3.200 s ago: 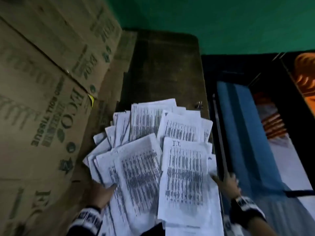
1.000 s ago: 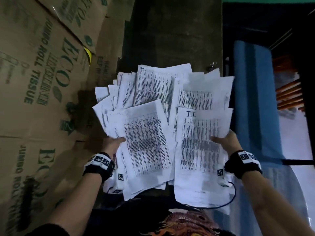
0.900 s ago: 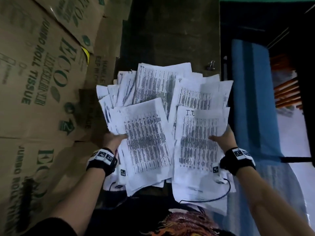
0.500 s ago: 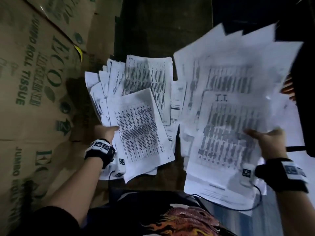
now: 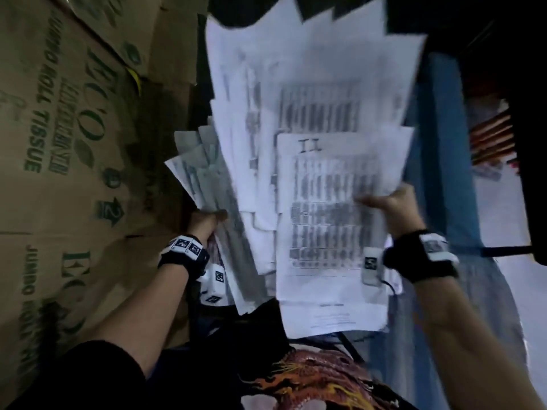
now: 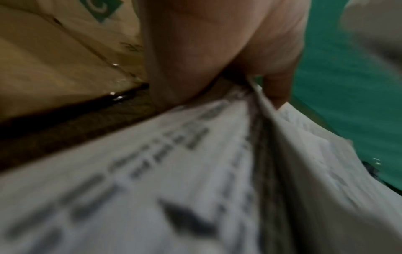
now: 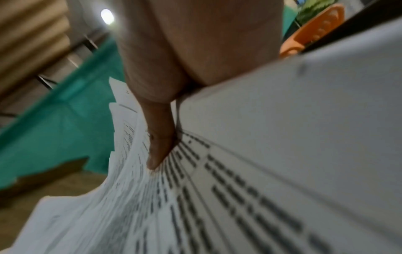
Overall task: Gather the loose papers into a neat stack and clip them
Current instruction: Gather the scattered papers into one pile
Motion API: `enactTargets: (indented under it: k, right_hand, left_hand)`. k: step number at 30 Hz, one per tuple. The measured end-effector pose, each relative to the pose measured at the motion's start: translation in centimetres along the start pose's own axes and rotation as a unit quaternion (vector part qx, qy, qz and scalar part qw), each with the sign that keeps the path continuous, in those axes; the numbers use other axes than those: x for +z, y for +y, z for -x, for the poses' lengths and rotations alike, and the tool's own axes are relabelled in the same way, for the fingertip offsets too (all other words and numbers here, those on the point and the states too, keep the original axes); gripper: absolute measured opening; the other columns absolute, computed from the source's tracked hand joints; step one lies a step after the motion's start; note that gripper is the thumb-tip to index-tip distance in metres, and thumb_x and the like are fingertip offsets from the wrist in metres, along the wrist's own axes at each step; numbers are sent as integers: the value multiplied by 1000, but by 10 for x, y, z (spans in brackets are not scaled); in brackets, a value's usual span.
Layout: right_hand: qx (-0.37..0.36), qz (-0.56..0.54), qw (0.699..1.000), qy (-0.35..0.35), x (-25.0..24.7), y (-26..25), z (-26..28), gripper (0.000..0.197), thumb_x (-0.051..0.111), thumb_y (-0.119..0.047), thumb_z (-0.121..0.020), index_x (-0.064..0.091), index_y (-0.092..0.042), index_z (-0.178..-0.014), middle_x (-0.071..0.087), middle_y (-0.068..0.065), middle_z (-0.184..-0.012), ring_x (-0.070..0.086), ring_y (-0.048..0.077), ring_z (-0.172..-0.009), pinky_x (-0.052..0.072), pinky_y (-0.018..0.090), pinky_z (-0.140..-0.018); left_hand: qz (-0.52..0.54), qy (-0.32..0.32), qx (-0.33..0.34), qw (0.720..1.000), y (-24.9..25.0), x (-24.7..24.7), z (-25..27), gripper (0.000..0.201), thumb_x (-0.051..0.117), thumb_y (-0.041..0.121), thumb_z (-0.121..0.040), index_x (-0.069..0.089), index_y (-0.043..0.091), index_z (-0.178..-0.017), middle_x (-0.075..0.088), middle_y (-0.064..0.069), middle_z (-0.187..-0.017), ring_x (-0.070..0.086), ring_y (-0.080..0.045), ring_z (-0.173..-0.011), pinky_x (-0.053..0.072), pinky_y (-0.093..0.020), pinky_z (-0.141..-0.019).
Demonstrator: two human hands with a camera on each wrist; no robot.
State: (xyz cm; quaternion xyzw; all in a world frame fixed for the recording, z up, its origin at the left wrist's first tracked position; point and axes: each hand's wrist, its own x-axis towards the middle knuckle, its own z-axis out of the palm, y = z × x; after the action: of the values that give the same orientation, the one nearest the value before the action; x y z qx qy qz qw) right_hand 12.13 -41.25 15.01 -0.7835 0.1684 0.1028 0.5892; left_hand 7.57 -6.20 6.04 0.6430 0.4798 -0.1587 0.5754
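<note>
Many white printed papers [image 5: 310, 149] are lifted off the dark table, fanned and uneven. My right hand [image 5: 387, 202] grips the larger bundle at its right edge, thumb on the top sheet marked "II"; the right wrist view shows the thumb [image 7: 161, 147] pressed on the printed papers [image 7: 239, 189]. My left hand [image 5: 207, 220] grips a smaller, tilted bundle [image 5: 207, 184] at the left, which overlaps under the right bundle. In the left wrist view the left hand [image 6: 217, 51] pinches the papers [image 6: 174, 171] at their edge. No clip shows.
Cardboard boxes [image 5: 59, 143] printed "ECO JUMBO ROLL TISSUE" stand close on the left. A blue cloth [image 5: 438, 173] hangs on the right beyond the table edge. A green wall [image 6: 348, 86] lies behind. My dark patterned shirt [image 5: 296, 380] is at the bottom.
Both hands gathered the spread sheets and lifted them off the table. The right bundle swung up first, then came in over the left bundle, which has now risen and tilted too.
</note>
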Motion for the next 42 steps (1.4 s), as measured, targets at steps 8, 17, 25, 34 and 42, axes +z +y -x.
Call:
enactTargets:
  k: [8, 17, 25, 34, 42]
  right_hand:
    - [74, 226, 970, -42, 74, 59, -44, 46, 83, -12, -71, 62, 1, -110, 68, 12, -99, 66, 25, -92, 51, 32, -79]
    - [61, 242, 968, -16, 114, 52, -47, 56, 83, -18, -71, 57, 1, -117, 67, 15, -109, 63, 30, -98, 47, 30, -77]
    - [77, 272, 954, -96, 126, 50, -44, 81, 82, -28, -73, 39, -3, -137, 53, 16, -135, 50, 33, -126, 43, 41, -102]
    - [206, 271, 940, 4, 83, 61, -40, 121, 78, -53, -68, 7, 0, -150, 12, 23, -156, 12, 35, -145, 19, 50, -116]
    - [213, 46, 974, -70, 70, 72, -44, 53, 93, -13, -52, 70, -2, -99, 73, 15, -100, 72, 24, -85, 57, 47, -84]
  left_hand:
    - [105, -56, -79, 990, -32, -22, -90, 87, 75, 60, -57, 55, 16, -130, 46, -20, -141, 49, -40, -124, 41, -55, -103]
    - [94, -127, -25, 987, 10, -16, -39, 41, 50, 34, -94, 65, 1, -114, 68, -20, -112, 68, -33, -92, 53, -45, -88]
    - [-41, -62, 22, 997, 28, 8, -27, 65, 88, 49, -54, 66, 6, -98, 66, -2, -102, 61, -18, -95, 47, -33, -87]
    - [-134, 0, 40, 990, 25, 23, -30, 69, 94, 29, -47, 59, -1, -98, 64, -9, -99, 62, -23, -95, 52, -31, -82]
    - [-56, -15, 91, 994, 16, -1, -20, 81, 95, 26, -45, 58, 1, -112, 65, -5, -110, 59, -20, -106, 46, -31, -94]
